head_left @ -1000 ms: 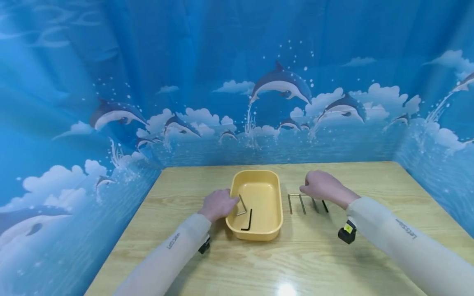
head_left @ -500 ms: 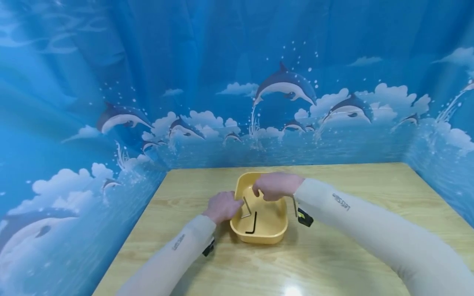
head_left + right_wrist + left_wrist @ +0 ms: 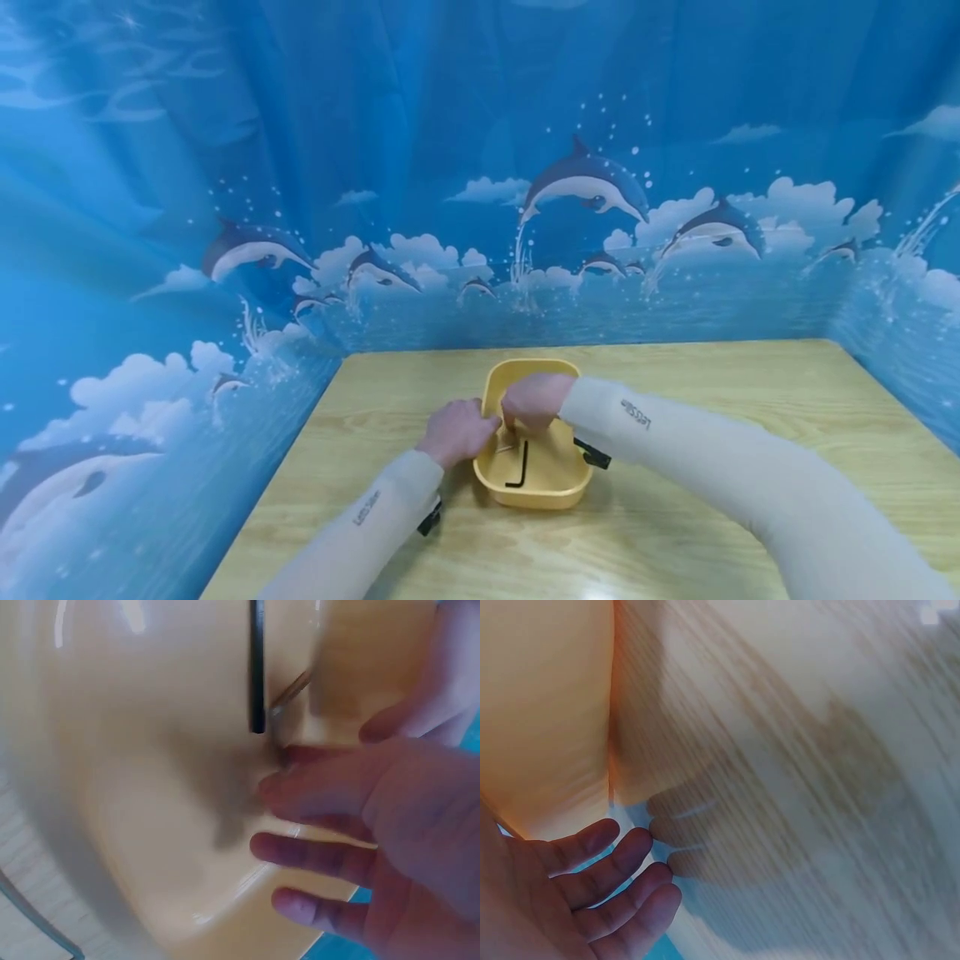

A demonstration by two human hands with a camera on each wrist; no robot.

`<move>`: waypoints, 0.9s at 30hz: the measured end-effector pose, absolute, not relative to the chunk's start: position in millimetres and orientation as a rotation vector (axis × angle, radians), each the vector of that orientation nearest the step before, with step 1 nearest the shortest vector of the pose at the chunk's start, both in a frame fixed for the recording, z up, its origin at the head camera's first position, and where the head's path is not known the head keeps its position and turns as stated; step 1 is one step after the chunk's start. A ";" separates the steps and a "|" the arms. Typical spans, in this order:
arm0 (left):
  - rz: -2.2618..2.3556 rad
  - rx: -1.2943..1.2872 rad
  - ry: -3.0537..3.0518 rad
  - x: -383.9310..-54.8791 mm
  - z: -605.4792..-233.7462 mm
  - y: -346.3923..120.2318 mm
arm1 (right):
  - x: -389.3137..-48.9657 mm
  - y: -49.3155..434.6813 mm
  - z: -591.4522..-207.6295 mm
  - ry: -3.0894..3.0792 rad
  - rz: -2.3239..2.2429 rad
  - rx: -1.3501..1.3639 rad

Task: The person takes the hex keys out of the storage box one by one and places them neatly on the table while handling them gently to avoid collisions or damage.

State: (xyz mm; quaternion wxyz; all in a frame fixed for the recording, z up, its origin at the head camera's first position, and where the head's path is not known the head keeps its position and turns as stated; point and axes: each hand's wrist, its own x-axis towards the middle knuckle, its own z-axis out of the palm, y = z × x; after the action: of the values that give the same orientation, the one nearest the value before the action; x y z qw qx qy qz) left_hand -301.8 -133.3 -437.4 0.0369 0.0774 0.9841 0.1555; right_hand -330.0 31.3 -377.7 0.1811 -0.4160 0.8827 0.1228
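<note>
A yellow plastic tray [image 3: 534, 498] stands on the table. My left hand [image 3: 457, 432] holds its left rim, thumb over the edge; in the left wrist view the fingers [image 3: 626, 859] lie along the outside wall. My right hand [image 3: 536, 400] is down inside the tray. Thumb and forefinger pinch a metallic hex key [image 3: 292, 691], whose other end is hidden by the fingers; the remaining fingers [image 3: 311, 859] are spread. Beside it, a black hex key [image 3: 523, 467] lies on the tray floor.
On the wooden table [image 3: 675, 525], right of the tray, part of a grey hex key [image 3: 41, 919] shows in the right wrist view. My right forearm [image 3: 690, 442] covers that area in the head view. A blue dolphin curtain [image 3: 420, 192] hangs behind.
My right hand has moved left from the row of hex keys on the table into the tray, and now pinches the metallic hex key there. The left hand stays on the rim.
</note>
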 end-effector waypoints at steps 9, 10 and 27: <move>0.432 0.253 3.087 -306.0 -436.7 -132.2 | -335.1 25.3 -383.8 2.537 0.515 -1.214; 0.420 0.256 3.082 -304.8 -436.4 -132.4 | -334.7 24.3 -385.4 2.535 0.520 -1.221; 0.415 0.240 3.061 -302.3 -438.8 -133.3 | -334.5 16.5 -398.0 2.546 0.634 -1.144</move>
State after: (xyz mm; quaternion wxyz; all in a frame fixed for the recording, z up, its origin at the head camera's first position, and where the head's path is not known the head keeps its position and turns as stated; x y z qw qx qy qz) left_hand -302.3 -133.3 -438.8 0.0217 0.0775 0.9877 0.1338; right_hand -334.5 16.5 -398.0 0.1392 -0.3957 0.8809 0.2193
